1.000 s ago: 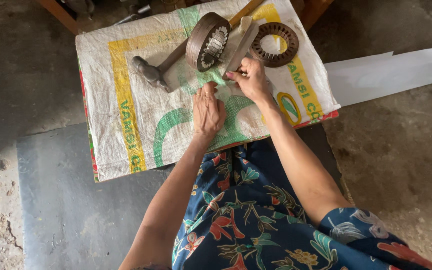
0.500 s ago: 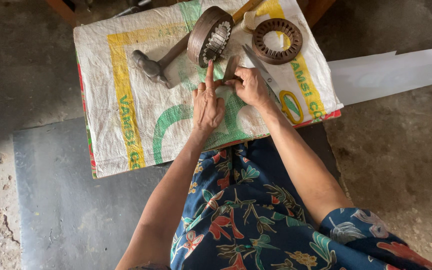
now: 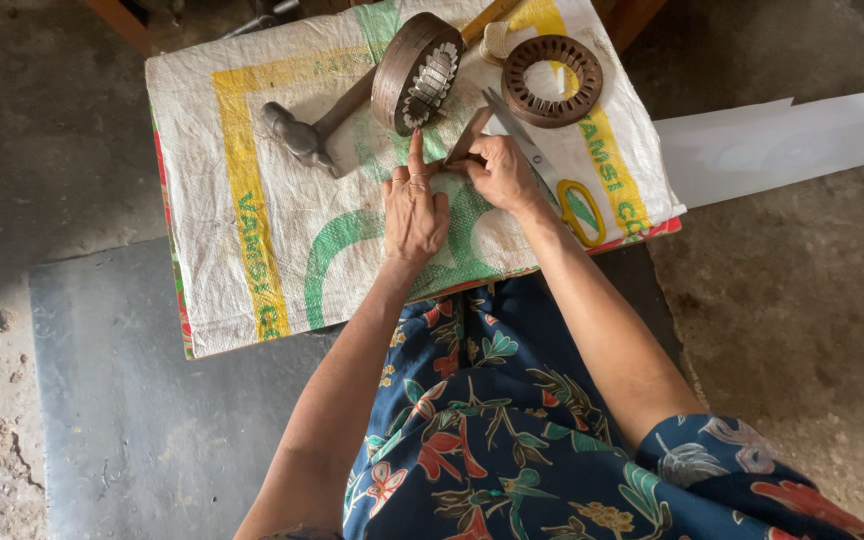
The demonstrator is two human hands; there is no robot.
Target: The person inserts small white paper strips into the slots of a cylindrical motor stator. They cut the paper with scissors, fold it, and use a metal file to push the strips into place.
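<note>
While you lean over the woven sack spread as a work cloth, your left hand lies on it with the index finger stretched forward and the other fingers curled, its tip pointing toward the round metal core that stands on edge just beyond. Your right hand is pinched around one thin brown strip, which slants up from your fingers toward that core.

Count what lies there: two ring-shaped metal parts (the upright one with pale slot liners showing in its bore, and a flat slotted ring to its right), one hammer with its wooden handle running behind the upright core, and one pair of scissors with yellow handles, blades pointing toward your right hand. A small pale block sits at the flat ring's left edge; what it is cannot be told.

One long white sheet sticks out to the right from under the sack. Beneath is a dark slab, and around it rough, dusty concrete floor. Your lap shows a dark blue floral garment.
</note>
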